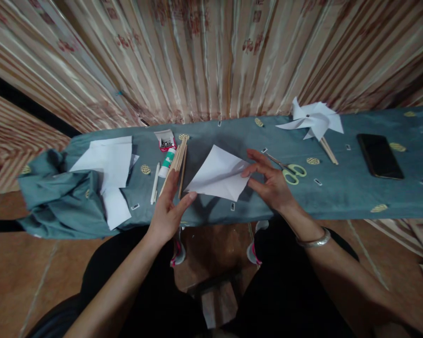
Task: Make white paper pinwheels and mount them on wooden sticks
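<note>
A creased square of white paper [218, 172] lies in front of me on the cloth-covered table. With my right hand [270, 183] I pinch its right corner between thumb and fingers. My left hand [166, 213] is at the opposite corner, fingers stretched out and thumb at the paper's tip. Just beyond its fingertips is a bundle of thin wooden sticks [178, 157]. A glue stick [168, 162] and a white pen [155, 184] lie left of the sticks. Green-handled scissors [293, 172] rest beside my right hand, their blades partly hidden by it.
A small open box of metal pins [166, 142] sits behind the glue stick. White paper sheets [114, 162] lie at the left by the bunched tablecloth [66, 197]. To the right are a white paper pinwheel [319, 121] on sticks and a black phone [379, 157]. Curtains [211, 56] hang behind.
</note>
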Demonstrator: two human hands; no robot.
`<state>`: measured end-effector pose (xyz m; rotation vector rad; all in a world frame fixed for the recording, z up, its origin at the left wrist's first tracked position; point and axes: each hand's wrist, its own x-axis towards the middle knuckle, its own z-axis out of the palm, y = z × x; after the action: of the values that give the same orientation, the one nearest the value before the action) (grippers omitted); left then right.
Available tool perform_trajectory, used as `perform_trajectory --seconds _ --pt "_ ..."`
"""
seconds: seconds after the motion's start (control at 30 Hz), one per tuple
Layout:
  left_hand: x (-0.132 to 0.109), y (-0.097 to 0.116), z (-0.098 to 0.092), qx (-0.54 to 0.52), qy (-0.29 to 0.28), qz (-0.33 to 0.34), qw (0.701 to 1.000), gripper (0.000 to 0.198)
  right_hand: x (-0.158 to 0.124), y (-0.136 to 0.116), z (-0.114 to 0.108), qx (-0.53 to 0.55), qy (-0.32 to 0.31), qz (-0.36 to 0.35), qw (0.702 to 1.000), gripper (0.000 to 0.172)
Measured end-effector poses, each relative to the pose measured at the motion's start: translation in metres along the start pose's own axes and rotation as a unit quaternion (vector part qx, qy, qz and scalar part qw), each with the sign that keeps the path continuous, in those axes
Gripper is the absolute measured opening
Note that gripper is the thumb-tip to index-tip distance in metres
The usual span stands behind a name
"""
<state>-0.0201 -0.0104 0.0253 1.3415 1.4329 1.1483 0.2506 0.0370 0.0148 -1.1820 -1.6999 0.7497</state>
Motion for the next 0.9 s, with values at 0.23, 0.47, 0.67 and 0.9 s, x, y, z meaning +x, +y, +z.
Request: perform_trajectory --seconds 0.23,0.47,0.67,0.9 --pt "0.050 0.011 0.029 0.015 -0.182 -0.116 0.976 0.039 -0.001 -0.001 -0.009 0.005 0.034 -0.021 0.999 0.011" --pt "0.051 0.000 0.052 0.019 -0.056 -0.054 0.997 0.031 0.002 0.013 -0.011 0.136 0.163 0.133 0.968 0.042" --pt "0.057 0.008 0.059 0.080 -0.060 0.005 0.995 0.028 0.003 0.007 0.004 0.296 0.058 0.268 0.915 0.053" --pt "0.057 0.014 0.066 0.092 -0.062 0.009 0.994 0.026 0.004 0.007 0.020 0.251 0.058 0.267 0.929 0.049"
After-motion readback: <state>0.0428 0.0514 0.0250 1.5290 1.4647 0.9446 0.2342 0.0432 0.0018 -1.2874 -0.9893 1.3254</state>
